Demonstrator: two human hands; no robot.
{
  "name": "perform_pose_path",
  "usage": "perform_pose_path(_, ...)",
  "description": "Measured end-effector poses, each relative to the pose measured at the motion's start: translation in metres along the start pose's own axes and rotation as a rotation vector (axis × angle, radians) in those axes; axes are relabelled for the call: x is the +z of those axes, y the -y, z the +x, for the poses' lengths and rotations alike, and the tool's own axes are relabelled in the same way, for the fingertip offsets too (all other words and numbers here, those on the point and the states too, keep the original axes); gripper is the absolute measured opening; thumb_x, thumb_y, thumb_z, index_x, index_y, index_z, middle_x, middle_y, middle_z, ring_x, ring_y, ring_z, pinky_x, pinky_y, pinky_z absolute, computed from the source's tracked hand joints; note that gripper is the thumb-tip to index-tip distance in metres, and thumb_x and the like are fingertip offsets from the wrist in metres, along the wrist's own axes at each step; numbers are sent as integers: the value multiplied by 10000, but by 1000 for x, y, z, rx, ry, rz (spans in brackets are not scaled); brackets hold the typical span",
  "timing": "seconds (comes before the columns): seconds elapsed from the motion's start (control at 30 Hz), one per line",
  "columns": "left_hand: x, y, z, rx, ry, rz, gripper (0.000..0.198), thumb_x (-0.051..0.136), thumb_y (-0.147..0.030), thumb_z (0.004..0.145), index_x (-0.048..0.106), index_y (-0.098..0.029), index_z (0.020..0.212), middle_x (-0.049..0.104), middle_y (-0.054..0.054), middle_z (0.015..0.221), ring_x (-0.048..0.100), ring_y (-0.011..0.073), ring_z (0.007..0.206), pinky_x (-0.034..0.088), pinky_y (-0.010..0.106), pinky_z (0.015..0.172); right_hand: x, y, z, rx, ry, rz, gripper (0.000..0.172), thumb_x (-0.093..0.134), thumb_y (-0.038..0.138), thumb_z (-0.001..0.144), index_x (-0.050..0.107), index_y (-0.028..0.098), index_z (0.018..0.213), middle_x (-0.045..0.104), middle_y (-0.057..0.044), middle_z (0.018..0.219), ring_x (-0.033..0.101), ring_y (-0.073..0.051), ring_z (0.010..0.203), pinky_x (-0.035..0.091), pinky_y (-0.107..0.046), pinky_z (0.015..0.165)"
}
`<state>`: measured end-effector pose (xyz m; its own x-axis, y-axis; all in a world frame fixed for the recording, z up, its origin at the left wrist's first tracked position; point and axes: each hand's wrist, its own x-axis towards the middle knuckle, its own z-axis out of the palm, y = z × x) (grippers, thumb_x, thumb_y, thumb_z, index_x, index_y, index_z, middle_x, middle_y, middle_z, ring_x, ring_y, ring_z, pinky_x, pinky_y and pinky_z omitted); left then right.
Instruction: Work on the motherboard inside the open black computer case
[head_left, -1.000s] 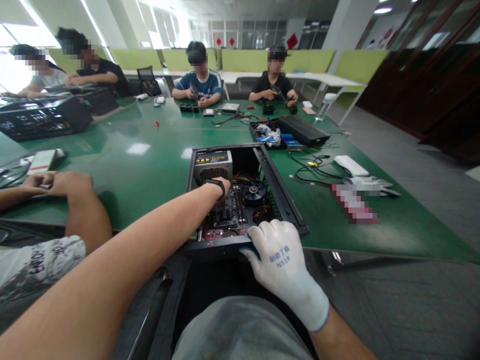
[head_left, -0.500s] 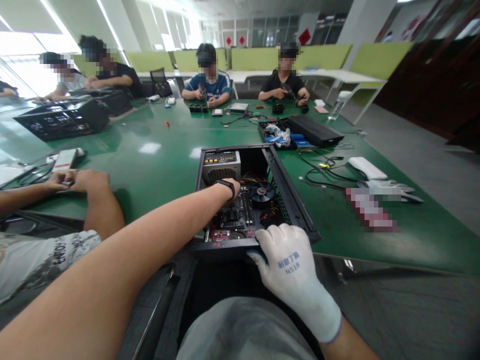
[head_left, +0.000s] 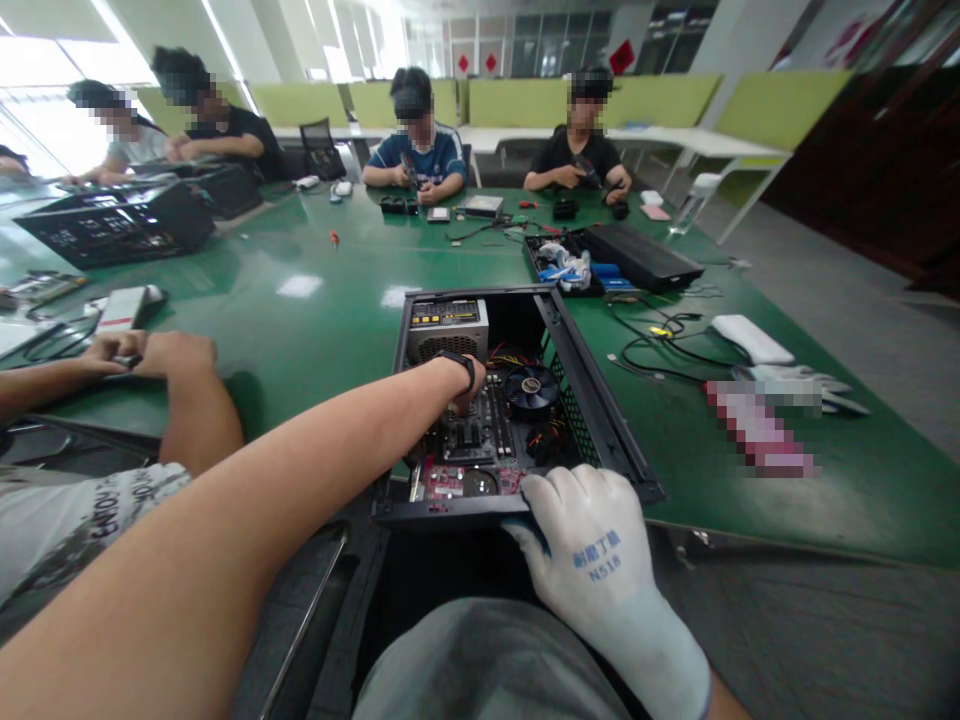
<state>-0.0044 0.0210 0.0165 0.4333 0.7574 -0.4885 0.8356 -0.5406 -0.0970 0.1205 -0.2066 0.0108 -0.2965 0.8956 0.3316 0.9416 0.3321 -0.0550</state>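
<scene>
A black computer case lies open at the near table edge, its near end sticking out over my lap. My right hand, in a white work glove, is closed around the case's near rim. Bare and wearing a black wristband, my left hand reaches inside, close to the power supply and above the motherboard. Its fingers are mostly hidden by the wrist. Beside it sit a round cooling fan with coloured wires and a red circuit card along the near wall.
On the green table, a white glove, a white box, black cables and a blurred red packet lie to the right. A black tray stands behind. A co-worker's hands are at left; others work opposite.
The case's near end and my right hand on it appear slightly lower and further right in view. My left hand stays inside the case near the power supply.
</scene>
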Motion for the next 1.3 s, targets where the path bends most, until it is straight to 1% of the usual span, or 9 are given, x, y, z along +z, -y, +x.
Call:
perform_pose_path(0.1, 0, -1, -2, -7, 104, 125, 430, 854, -356, 529, 790, -148, 901, 756, 122, 916, 655, 327, 1065, 461, 345, 1007, 0, 0, 0, 1, -5, -2, 246, 724, 365, 751, 607, 225, 916, 559, -29, 792, 421, -213, 761, 204, -358, 703)
perform_pose_path(0.3, -1, 5, -1, 11, 54, 81, 539, 849, -453, 514, 788, -152, 957, 753, 128, 997, 678, 313, 997, 507, 321, 909, 0, 0, -1, -4, -7, -5, 242, 717, 375, 757, 607, 226, 912, 559, -33, 791, 416, -217, 767, 209, -359, 704)
perform_pose_path(0.47, -7, 4, -12, 61, 87, 63, 526, 790, -506, 599, 773, -163, 997, 759, 103, 993, 685, 265, 959, 521, 270, 820, 0, 1, 0, 20, -23, 18, 238, 732, 360, 742, 610, 235, 903, 551, -29, 772, 411, -220, 747, 211, -361, 694)
perform_pose_path(0.57, -10, 2, -19, 99, 45, 92, 517, 731, -528, 666, 754, -156, 1025, 742, 125, 1074, 682, 268, 985, 520, 275, 823, 0, 2, -1, 26, -40, 31, 217, 736, 337, 733, 602, 239, 872, 556, -26, 761, 406, -217, 733, 207, -359, 686)
perform_pose_path(0.67, -14, 5, -26, 90, -52, 32, 585, 633, -521, 756, 673, -119, 1179, 703, 171, 1170, 671, 279, 1038, 511, 293, 847, 2, 0, 1, 25, -56, 38, 190, 722, 319, 744, 593, 236, 857, 555, -24, 751, 403, -210, 726, 202, -357, 683)
perform_pose_path(0.8, -28, 19, -32, 38, -148, -64, 554, 476, -456, 870, 569, -74, 1260, 680, 200, 1194, 671, 262, 1043, 495, 292, 848, 7, -8, 16, 10, -41, 5, 187, 690, 354, 792, 595, 228, 893, 561, -29, 775, 422, -212, 752, 207, -356, 697)
perform_pose_path(0.93, -45, 44, -36, 15, -338, -161, 470, 367, -437, 927, 580, -100, 1177, 690, 179, 1146, 668, 257, 1017, 481, 307, 844, 18, -22, 54, -1, -6, -79, 241, 628, 443, 853, 588, 224, 945, 589, -45, 851, 462, -233, 825, 226, -360, 724)
perform_pose_path(1.07, -59, 66, -46, -9, -533, -277, 457, 285, -469, 969, 592, -145, 1069, 700, 144, 1063, 657, 243, 984, 464, 313, 849, 34, -40, 112, -1, 2, -168, 319, 574, 510, 877, 585, 213, 995, 620, -71, 939, 493, -253, 906, 244, -362, 745)
perform_pose_path(1.3, -60, 76, -55, -78, -803, -517, 372, 326, -469, 979, 553, -177, 1025, 683, 106, 961, 624, 225, 909, 451, 332, 841, 72, -74, 232, 41, 16, -205, 420, 511, 518, 906, 570, 172, 1138, 628, -141, 1094, 516, -282, 1020, 306, -374, 817)
